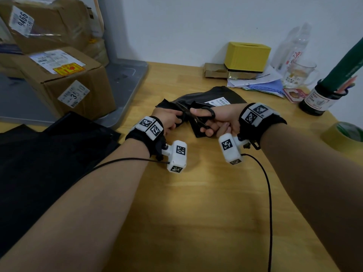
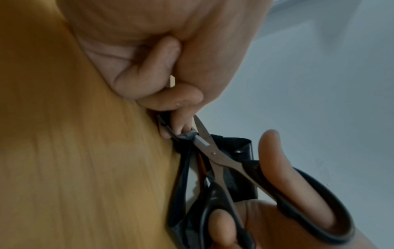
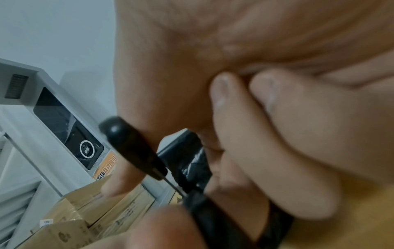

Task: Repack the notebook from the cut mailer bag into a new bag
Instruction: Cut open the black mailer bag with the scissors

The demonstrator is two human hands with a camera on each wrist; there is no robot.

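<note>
Pinching a fold of the black mailer bag (image 1: 206, 97) between curled fingers, the left hand (image 1: 169, 119) holds it taut at 12 o'clock on the wooden table (image 1: 196, 193). The right hand (image 1: 220, 120), fingers through the handles, grips scissors (image 2: 215, 161) whose blades bite the plastic. The notebook is hidden, presumably inside, so shallow snips near the edge would likely spare it. Spare black bags (image 1: 49, 154) lie at 9 o'clock.
</note>
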